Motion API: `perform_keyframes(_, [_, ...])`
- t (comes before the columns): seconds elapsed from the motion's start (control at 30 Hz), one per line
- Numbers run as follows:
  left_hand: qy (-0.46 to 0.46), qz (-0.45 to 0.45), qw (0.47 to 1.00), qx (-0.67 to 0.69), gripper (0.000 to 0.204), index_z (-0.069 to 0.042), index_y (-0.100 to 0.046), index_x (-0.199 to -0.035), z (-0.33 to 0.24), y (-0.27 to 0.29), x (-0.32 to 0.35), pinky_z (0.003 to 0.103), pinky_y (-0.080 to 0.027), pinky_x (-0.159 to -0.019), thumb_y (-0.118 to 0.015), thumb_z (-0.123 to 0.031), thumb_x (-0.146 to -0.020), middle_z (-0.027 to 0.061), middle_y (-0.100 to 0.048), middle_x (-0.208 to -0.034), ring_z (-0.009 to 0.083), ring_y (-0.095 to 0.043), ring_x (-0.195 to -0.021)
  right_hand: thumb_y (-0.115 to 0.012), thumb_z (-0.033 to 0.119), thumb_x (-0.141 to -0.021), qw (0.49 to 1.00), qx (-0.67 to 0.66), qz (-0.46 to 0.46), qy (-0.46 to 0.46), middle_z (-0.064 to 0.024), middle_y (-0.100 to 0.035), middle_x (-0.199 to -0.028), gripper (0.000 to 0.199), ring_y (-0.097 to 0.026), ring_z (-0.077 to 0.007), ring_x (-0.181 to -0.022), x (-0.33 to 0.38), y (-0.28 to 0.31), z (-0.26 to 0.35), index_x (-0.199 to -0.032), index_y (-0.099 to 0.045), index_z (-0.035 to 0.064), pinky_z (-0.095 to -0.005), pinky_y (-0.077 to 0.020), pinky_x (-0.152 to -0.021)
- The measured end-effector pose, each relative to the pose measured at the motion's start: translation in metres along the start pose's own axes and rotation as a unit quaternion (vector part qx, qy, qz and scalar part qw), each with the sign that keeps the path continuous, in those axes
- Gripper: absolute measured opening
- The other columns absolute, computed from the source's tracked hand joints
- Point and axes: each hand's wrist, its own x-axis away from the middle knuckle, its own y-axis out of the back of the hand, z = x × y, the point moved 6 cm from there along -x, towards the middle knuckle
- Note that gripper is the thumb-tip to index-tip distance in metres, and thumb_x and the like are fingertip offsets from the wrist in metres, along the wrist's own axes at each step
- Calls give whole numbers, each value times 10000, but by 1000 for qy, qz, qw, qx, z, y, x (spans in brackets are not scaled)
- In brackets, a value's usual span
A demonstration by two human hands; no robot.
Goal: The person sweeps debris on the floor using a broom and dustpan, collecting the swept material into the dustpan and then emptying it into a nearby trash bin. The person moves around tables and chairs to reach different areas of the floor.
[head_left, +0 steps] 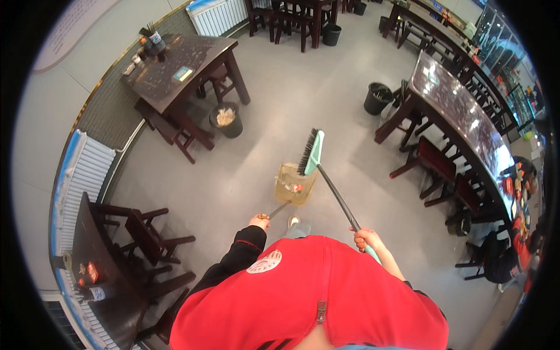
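Observation:
My left hand (259, 221) is closed round the handle of a tan dustpan (286, 189), which is low over the floor in front of me. Some litter (297, 188), white and red bits, lies in its pan. In my right hand (366, 238) is a broom (338, 196) with a dark shaft, a pale green grip and a pale green head. Its black bristles (306, 153) face left, at the dustpan's far right side. Whether the bristles touch the pan or the floor, I cannot tell.
A dark wooden table (181, 76) with stools stands at the far left, a filled black bin (226, 119) beside it. Another black bin (378, 98) is near the long table (449, 99) on the right. Stools (149, 236) line the near-left table (99, 256). People sit at far right.

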Motion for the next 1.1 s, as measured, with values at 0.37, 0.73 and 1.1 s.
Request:
perform_keyframes(0.37, [101,-73,985,121,133,-66,-537,-764,-125,51,-208,271,-381,-444,-546,-48,-633,42,-564,-656,133,-485,-494,-491,105,-752,985,-144,-86,31,58,-341,-485,176,-281,-32,-350,-120,39,188,-923,-482,64,-181,-228,-327])
perform_keyframes(0.73, [159,-106,976,105,44,-41,-517,-707,-252,88,-377,283,-398,-453,-518,-77,-682,86,-547,-649,175,-510,-489,-504,85,-688,989,39,-138,-32,-34,-428,-462,161,-391,-136,-349,-287,107,419,-549,-427,57,-271,-330,-332])
perform_keyframes(1.1, [161,-135,912,353,108,-44,-488,-745,-376,108,-542,303,-383,-427,-531,-44,-646,74,-525,-636,170,-494,-487,-512,115,-739,998,54,-39,20,-26,-431,-484,128,-395,-119,-368,-457,-5,713,-649,-462,40,-255,-330,-349])
